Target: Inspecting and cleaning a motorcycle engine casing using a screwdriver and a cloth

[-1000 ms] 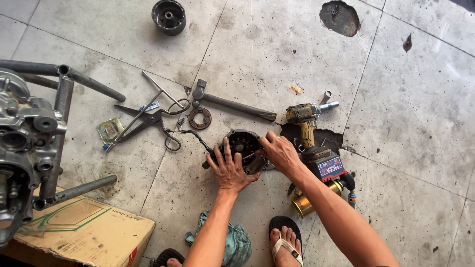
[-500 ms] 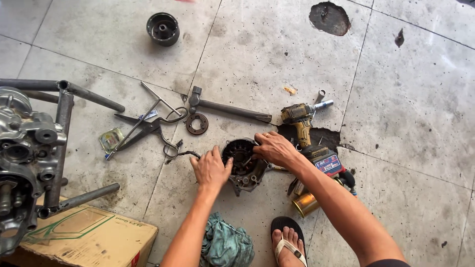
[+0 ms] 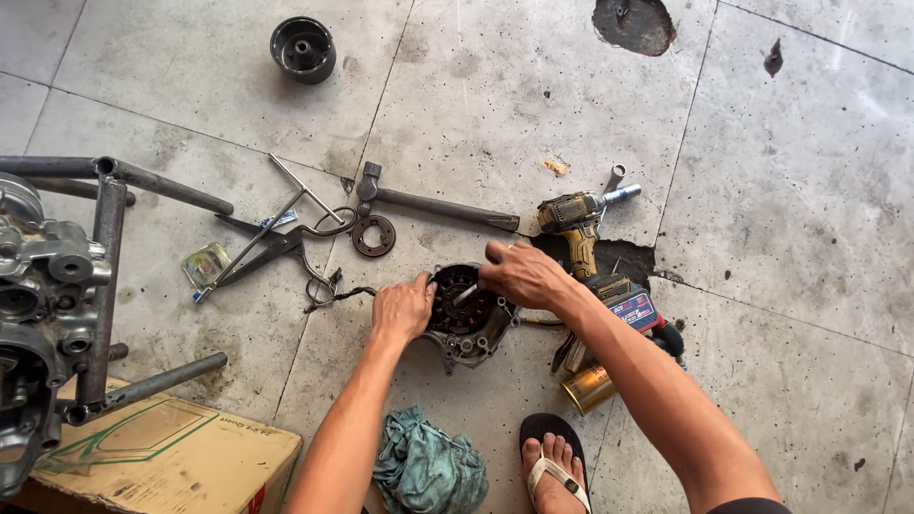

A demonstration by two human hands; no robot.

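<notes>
A round dark engine cover with a coil ring inside (image 3: 466, 324) lies on the tiled floor. My left hand (image 3: 402, 309) rests on its left rim, fingers curled over the edge, and steadies it. My right hand (image 3: 519, 274) reaches over its top right and holds a thin light-coloured tool (image 3: 464, 294) that points down into the middle of the cover. A black wire (image 3: 343, 295) runs from the cover to the left.
A yellow cordless impact driver (image 3: 581, 233), a hammer (image 3: 433, 202), a small ring-shaped part (image 3: 373, 235), pliers and a T-handle wrench (image 3: 276, 238) lie nearby. An engine on a steel stand (image 3: 57, 295) is at left, with a cardboard box (image 3: 162, 457) below it. A green rag (image 3: 428, 466), my sandalled foot (image 3: 557, 466) and a brass can (image 3: 586, 388) are near.
The view shifted slightly. My left hand moved from flat on the cover to gripping its left rim. My right hand shifted across the cover's top, with the thin tool now visible in it.
</notes>
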